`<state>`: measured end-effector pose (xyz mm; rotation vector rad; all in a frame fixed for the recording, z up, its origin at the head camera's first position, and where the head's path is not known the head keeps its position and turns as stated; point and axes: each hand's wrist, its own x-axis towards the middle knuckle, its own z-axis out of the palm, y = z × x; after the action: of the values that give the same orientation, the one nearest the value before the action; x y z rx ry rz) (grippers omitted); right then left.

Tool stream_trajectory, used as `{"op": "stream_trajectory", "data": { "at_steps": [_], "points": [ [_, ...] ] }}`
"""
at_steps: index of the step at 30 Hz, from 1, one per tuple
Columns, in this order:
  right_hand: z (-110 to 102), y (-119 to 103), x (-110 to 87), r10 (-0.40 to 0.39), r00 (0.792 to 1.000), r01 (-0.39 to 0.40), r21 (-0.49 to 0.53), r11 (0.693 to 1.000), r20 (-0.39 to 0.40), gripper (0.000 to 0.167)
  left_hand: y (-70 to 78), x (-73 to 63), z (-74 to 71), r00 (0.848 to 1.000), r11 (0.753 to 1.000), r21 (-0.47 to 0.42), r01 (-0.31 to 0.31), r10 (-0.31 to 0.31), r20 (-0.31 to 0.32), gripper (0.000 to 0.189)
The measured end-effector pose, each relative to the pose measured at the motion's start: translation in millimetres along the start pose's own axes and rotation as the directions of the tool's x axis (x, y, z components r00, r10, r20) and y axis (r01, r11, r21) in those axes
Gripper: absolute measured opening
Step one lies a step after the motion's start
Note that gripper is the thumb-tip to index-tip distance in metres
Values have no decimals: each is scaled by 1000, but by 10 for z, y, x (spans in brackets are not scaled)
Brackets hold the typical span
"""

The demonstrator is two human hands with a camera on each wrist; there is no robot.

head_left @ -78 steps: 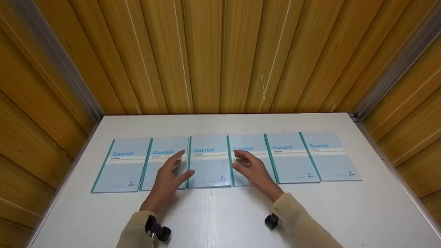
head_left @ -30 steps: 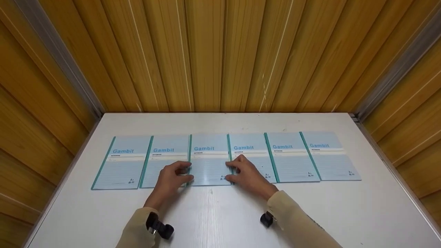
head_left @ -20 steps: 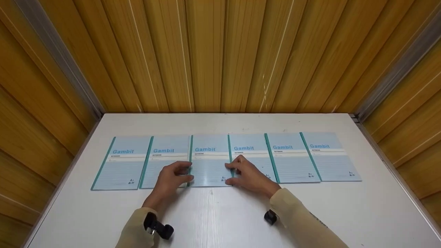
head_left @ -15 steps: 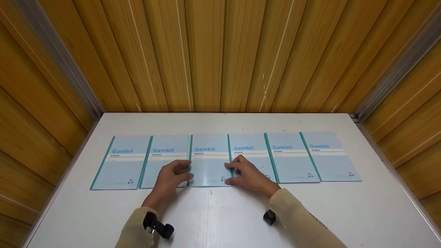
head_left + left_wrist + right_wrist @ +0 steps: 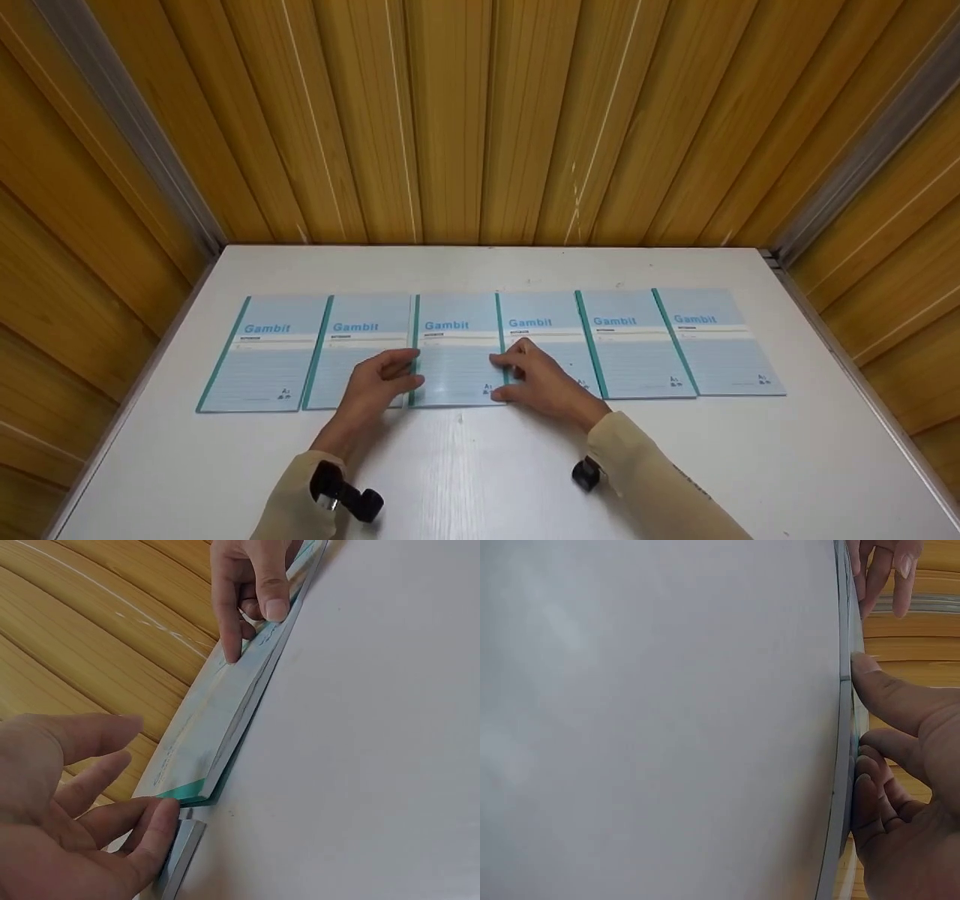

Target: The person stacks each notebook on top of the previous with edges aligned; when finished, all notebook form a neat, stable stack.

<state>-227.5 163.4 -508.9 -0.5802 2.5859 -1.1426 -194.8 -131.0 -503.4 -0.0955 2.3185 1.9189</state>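
Observation:
A light-blue "Gambit" notebook point(image 5: 456, 367) with a green spine lies third from the left in a row of matching ones. My left hand point(image 5: 369, 382) has its thumb and forefinger tips at the spine, over the right part of the second notebook point(image 5: 367, 311). At the opposite edge, my right hand point(image 5: 544, 382) touches with thumb and forefinger set apart, and it covers part of the fourth notebook point(image 5: 541, 300). In the left wrist view the left thumb point(image 5: 163, 829) rests by the spine's lower corner. The right wrist view has the right thumb point(image 5: 885, 690) against the notebook edge.
One notebook point(image 5: 262, 367) lies at the row's left end; two more, the nearer-in one point(image 5: 637, 360) and the end one point(image 5: 724, 360), are on the right. All lie on a white table point(image 5: 465, 480). Wood-patterned panels point(image 5: 450, 120) close in the back and sides.
Both hands have come down and inward from above the row to the middle notebook's edges. That notebook has shifted very slightly right; for the last half second the hands have hardly moved.

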Motion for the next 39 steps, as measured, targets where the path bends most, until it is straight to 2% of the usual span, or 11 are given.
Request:
{"op": "stream_trajectory", "data": {
  "at_steps": [8, 14, 18, 23, 30, 35, 39],
  "points": [
    [-11, 18, -9, -34, 999, 34, 23, 999, 1, 63, -39, 19, 21, 997, 1000, -17, -3, 2, -81, 37],
    [-9, 11, -13, 0, 1000, 0, 28, 1000, -5, 64, -100, 9, 96, 993, 1000, 16, 19, -17, -114, 53],
    [0, 17, -8, 0, 1000, 0, 33, 999, -16, 63, -114, 5, 122, 996, 999, -14, 30, -31, -81, 63],
    [14, 22, -7, -4, 998, 7, 44, 999, -57, 55, -94, -14, 105, 999, 995, -97, 36, -37, -16, 63],
    [19, 34, -31, -18, 992, 31, 100, 994, -123, 43, -109, -9, 88, 999, 983, -180, 34, -40, -29, 52],
    [-16, 30, -34, 12, 988, 17, 193, 981, -152, 48, -111, 12, 85, 998, 963, -265, 46, -55, -28, 53],
    [-45, 35, -38, 32, 992, 4, 282, 959, -121, 54, -93, 22, 104, 997, 946, -320, 53, -65, -30, 54]
  ]
}}
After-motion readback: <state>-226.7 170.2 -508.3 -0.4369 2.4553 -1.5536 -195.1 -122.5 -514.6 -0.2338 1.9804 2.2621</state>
